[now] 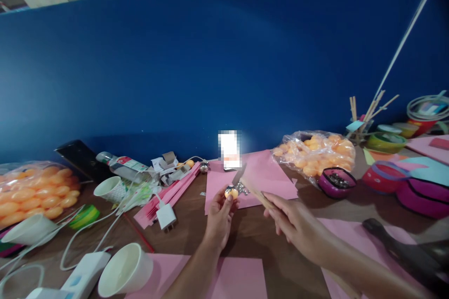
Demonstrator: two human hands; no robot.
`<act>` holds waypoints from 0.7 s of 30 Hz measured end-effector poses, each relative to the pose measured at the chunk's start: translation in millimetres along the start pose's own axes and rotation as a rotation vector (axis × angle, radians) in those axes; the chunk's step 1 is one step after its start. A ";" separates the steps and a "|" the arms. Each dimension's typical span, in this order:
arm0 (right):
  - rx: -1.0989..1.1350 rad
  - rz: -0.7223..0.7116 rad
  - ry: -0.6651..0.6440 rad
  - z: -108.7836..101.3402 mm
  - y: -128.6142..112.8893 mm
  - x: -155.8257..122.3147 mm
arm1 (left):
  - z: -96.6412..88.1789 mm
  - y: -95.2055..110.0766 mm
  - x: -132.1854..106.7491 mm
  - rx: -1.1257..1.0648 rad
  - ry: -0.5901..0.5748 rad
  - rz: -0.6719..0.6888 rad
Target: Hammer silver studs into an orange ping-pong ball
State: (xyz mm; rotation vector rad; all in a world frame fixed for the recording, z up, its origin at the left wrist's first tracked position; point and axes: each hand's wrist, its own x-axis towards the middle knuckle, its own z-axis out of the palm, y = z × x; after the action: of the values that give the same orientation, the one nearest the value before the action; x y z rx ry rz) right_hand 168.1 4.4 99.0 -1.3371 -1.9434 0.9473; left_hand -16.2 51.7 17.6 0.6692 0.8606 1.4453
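My left hand (pixel 220 215) holds a small orange ball (pixel 231 193) between thumb and fingers, with dark shiny bits on its upper side. A flat wooden stick (pixel 258 192) is gripped in my right hand (pixel 289 219), its tip pointing toward the ball. Whether the tip touches the ball I cannot tell. Beyond both hands lies a pink paper sheet (pixel 277 175) with small silvery pieces (pixel 244 187) on it. A phone-like device (pixel 229 149) with a blurred-out bright screen stands at the back of that sheet.
Clear bags of orange balls lie at right (pixel 315 152) and left (pixel 42 191). A purple bowl (pixel 337 182) holds small metal pieces. Near the front left are a paper cup (pixel 125 271), a power strip (pixel 84 274), cables and a white charger (pixel 165 217). A blue wall (pixel 210 65) stands behind.
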 end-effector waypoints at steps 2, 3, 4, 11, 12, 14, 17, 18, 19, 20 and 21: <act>0.011 0.001 0.028 0.2 -0.3 0.4 | -0.2 -0.3 0.2 -0.003 -0.007 -0.003; 0.015 0.006 0.028 0.3 -0.5 0.7 | -0.5 -0.6 0.3 -0.002 -0.005 -0.007; 0.016 0.012 0.016 0.4 -0.7 0.9 | -0.8 -0.8 0.3 0.000 0.002 -0.013; 0.040 0.018 0.036 2.1 1.4 1.8 | -1.3 -2.3 -0.3 -0.017 0.023 -0.014; 0.031 0.020 0.023 2.2 1.8 1.8 | -1.0 -2.4 -0.3 -0.017 0.033 -0.016; 0.015 0.026 -0.016 2.1 2.0 1.6 | -0.6 -2.7 -0.3 -0.012 0.050 -0.017; 0.021 0.035 0.008 1.9 1.3 1.3 | -0.5 -3.5 0.3 -0.002 0.047 -0.008; 0.024 0.037 0.025 2.1 1.2 1.2 | -0.7 -3.7 0.5 -0.002 0.040 -0.004; 0.025 0.037 0.030 2.5 1.1 1.1 | -0.9 -3.9 0.8 -0.003 0.036 0.002; 0.025 0.035 0.020 2.8 1.0 1.0 | -1.2 -4.1 0.9 -0.005 0.033 0.005; 0.025 0.030 0.000 3.2 1.1 1.0 | -1.5 -4.2 1.0 -0.006 0.033 0.006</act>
State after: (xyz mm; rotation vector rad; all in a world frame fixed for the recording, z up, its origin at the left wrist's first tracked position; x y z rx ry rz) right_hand 165.8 4.9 96.4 -1.3556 -1.9096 0.9828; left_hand -15.2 52.3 13.2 0.6454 0.8798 1.4678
